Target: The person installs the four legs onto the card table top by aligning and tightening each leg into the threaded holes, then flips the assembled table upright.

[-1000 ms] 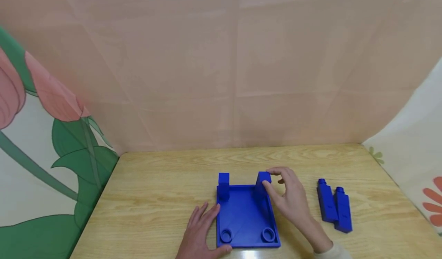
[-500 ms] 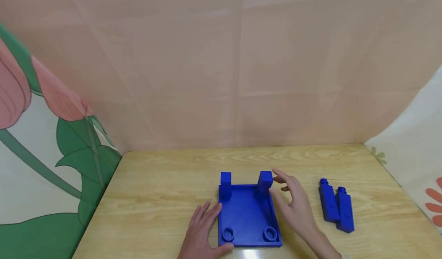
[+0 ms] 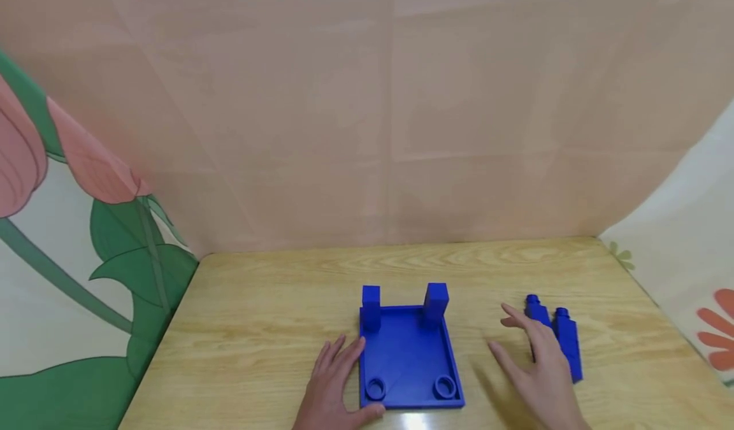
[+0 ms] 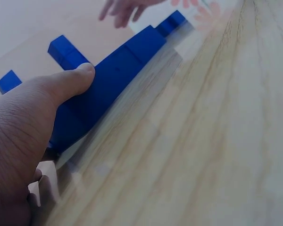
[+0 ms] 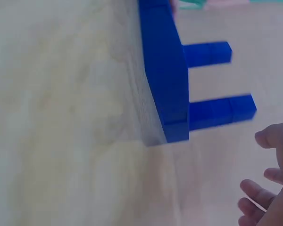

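In the head view a square blue tray-like base (image 3: 407, 360) with a raised rim lies on the table. Upright blue posts, one on the left (image 3: 371, 297) and one on the right (image 3: 436, 299), stand at its far corners. Ring sockets (image 3: 375, 388) show at both near corners. My left hand (image 3: 329, 388) rests against the near left corner, fingers spread along the left side and thumb (image 4: 73, 84) on the front edge. Holding nothing, my right hand (image 3: 541, 376) hovers right of the base, fingers apart. It overlaps two loose blue posts (image 3: 568, 344) with round pegs.
The wooden table (image 3: 258, 315) ends at a pinkish cloth backdrop (image 3: 390, 130). Flower-printed cloth (image 3: 132, 226) hangs along the left side, and more printed cloth (image 3: 688, 226) flanks the right.
My right hand has let go of the far right post and moved right and nearer, over beside the loose posts. That post stays upright. My left hand has kept its place.
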Available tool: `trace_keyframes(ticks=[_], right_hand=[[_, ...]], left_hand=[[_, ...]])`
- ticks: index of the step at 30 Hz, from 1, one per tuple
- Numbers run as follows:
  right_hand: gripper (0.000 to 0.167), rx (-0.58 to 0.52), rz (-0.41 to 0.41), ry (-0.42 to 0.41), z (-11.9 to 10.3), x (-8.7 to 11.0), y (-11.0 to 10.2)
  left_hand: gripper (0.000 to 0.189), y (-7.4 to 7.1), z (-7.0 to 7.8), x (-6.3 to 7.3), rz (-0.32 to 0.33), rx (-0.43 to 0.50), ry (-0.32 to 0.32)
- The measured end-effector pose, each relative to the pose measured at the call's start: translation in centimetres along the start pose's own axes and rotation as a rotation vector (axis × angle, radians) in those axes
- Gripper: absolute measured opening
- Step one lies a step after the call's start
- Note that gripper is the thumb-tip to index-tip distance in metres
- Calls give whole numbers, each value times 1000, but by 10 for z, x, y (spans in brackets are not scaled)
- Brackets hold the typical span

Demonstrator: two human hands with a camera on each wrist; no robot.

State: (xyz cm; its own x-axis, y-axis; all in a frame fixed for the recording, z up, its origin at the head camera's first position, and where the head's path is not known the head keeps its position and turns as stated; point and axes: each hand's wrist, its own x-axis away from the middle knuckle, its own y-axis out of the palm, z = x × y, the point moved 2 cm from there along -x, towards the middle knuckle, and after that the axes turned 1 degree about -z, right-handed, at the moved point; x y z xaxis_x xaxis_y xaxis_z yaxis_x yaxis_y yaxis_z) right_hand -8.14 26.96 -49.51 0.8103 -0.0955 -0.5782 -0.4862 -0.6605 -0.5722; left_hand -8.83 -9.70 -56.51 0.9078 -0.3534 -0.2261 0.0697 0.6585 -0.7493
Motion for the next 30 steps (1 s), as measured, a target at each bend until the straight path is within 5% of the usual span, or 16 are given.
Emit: trace_keyframes(ticks=[6, 11, 19, 30], right_hand=[[97, 33, 95, 88, 37, 13, -16], [104, 92, 87, 202, 66, 20, -25], [113, 35, 119, 26, 96, 21, -30], [101, 126, -83, 91, 90, 25, -25]], left_hand=[[108, 0, 0, 0, -12, 29, -18], [108, 0, -1, 1, -2, 22, -1], [107, -1, -1, 0, 0, 13, 6], [107, -2, 0, 0, -42, 60, -39]])
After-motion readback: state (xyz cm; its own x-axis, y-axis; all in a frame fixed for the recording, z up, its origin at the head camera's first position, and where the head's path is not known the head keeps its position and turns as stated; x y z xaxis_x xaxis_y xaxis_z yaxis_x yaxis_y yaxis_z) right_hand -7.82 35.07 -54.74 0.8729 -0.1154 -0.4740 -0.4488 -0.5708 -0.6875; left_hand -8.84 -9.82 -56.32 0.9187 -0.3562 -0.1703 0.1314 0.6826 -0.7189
